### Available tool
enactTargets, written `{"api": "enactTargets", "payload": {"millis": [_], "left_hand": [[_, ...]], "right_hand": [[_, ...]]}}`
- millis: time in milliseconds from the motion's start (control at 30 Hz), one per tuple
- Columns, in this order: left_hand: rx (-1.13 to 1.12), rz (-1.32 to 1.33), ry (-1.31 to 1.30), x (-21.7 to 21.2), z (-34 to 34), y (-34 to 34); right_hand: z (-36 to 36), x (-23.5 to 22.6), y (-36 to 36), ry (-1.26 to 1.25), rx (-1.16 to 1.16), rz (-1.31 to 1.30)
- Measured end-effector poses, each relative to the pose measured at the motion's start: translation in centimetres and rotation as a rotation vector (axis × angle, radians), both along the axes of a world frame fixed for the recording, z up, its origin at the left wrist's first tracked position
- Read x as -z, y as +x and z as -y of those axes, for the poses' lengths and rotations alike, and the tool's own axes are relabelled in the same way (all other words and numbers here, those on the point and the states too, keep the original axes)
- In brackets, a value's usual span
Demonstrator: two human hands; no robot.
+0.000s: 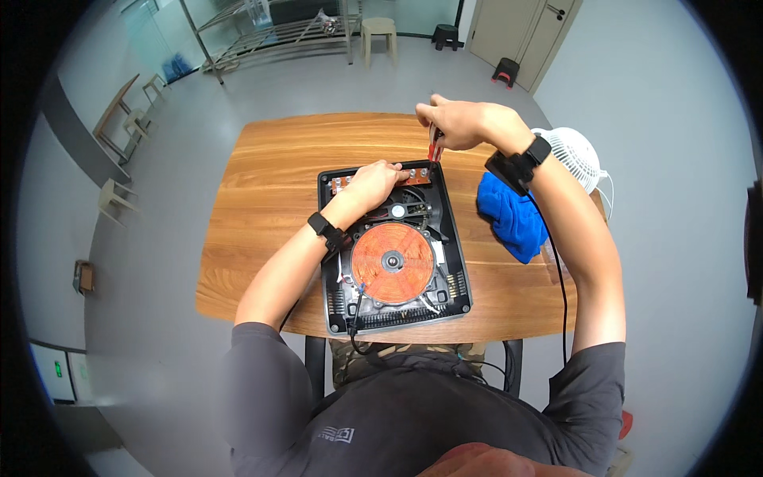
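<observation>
An induction cooker (464, 278) lies on the table without its top, a round copper coil (381, 246) in its near half. Behind the coil is a fan (398, 211), partly covered by my left forearm. My left hand (375, 187) rests over the orange circuit board (417, 176) at the far end, fingers stretched onto it. A red-and-black screwdriver (435, 151) stands nearly upright at the far right corner of the housing, its handle gripped from above by my right hand (457, 121). The screwdriver's tip is too small to make out.
Right of the cooker, a blue cloth (513, 219) lies on the wooden table (262, 191). A white fan (576, 155) stands behind it. A black cable (562, 286) hangs from my right wrist device. A metal rack (278, 36) and stools (378, 33) stand farther off.
</observation>
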State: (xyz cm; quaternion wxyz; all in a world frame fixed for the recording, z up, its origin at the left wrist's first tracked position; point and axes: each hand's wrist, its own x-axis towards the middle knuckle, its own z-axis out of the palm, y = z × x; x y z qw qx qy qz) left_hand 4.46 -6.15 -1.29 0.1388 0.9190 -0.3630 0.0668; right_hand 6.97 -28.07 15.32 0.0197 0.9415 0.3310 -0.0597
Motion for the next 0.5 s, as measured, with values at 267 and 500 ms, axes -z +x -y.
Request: {"api": "enactTargets", "payload": {"millis": [267, 500], "left_hand": [[-0.044, -0.052, 0.017, -0.1, 0.2, -0.4], [-0.056, -0.052, 0.026, 0.6, 0.2, 0.4]], "right_hand": [[-2.5, -1.5, -1.0, -0.049, 0.289, -0.089], [0.4, 0.6, 0.0, 0.032, 0.031, 0.095]]}}
